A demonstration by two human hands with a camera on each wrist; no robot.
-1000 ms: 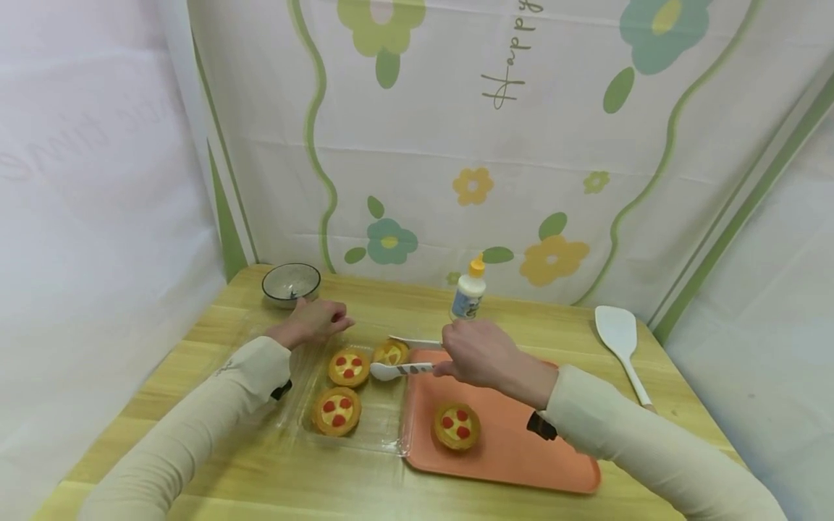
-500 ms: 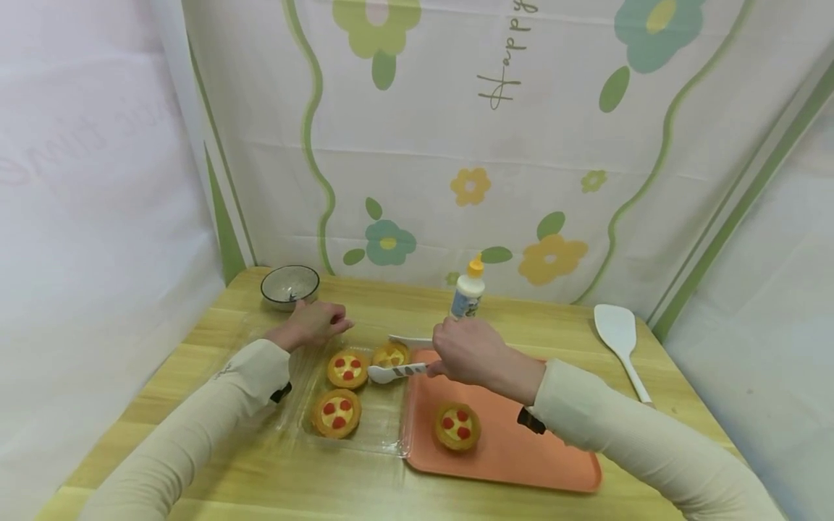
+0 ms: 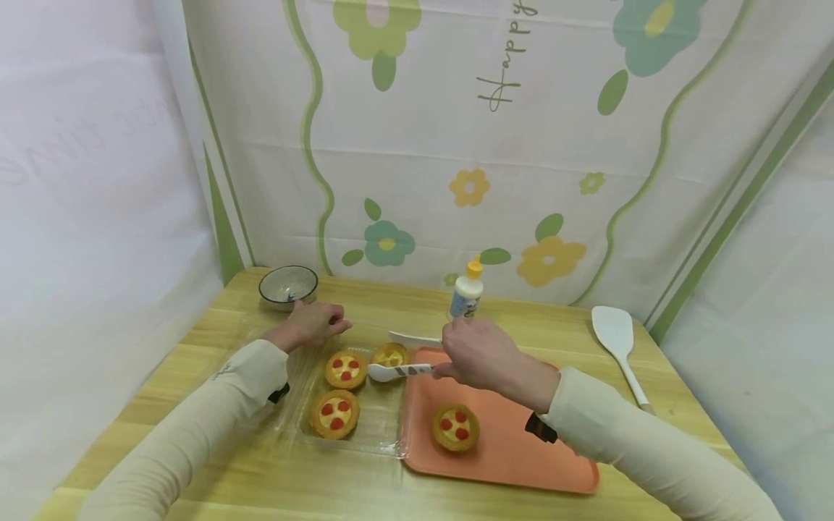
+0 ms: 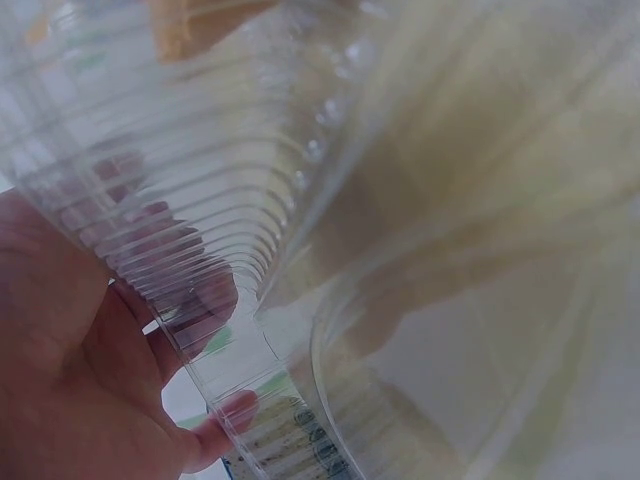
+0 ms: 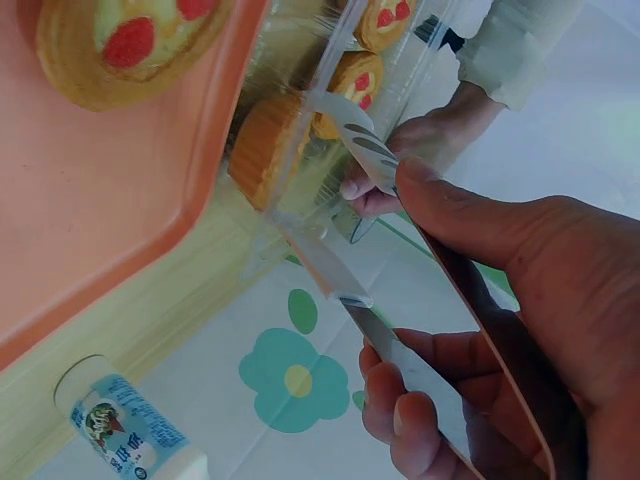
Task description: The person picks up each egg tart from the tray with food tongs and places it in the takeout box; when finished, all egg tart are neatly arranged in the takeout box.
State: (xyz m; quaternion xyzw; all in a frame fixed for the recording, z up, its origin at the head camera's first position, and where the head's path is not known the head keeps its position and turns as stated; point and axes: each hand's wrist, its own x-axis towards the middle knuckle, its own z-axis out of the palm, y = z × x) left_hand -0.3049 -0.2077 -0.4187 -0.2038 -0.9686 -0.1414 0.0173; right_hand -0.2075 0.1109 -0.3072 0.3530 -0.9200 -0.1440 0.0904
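Observation:
My right hand (image 3: 482, 354) holds a pair of tongs (image 5: 375, 155) with white ends. Their two ends stand apart on either side of an egg tart (image 3: 391, 354) at the back right corner of a clear plastic container (image 3: 352, 443); whether both ends touch it I cannot tell. Two more egg tarts with red dots, one at the back (image 3: 346, 370) and one in front (image 3: 334, 414), sit in the container's left part. My left hand (image 3: 313, 323) grips the clear plastic at the back left, its fingers showing through the ribbed wall (image 4: 200, 230) in the left wrist view.
Right of the container lies an orange tray (image 3: 521, 449) bearing one egg tart (image 3: 456, 428). A white bottle (image 3: 467, 289) with a yellow cap stands behind. A bowl (image 3: 289, 287) is at the back left, a white spatula (image 3: 614, 333) at the right.
My right hand with the tongs shifts slightly left, then back right. The left hand stays at the container, and the tarts keep their places.

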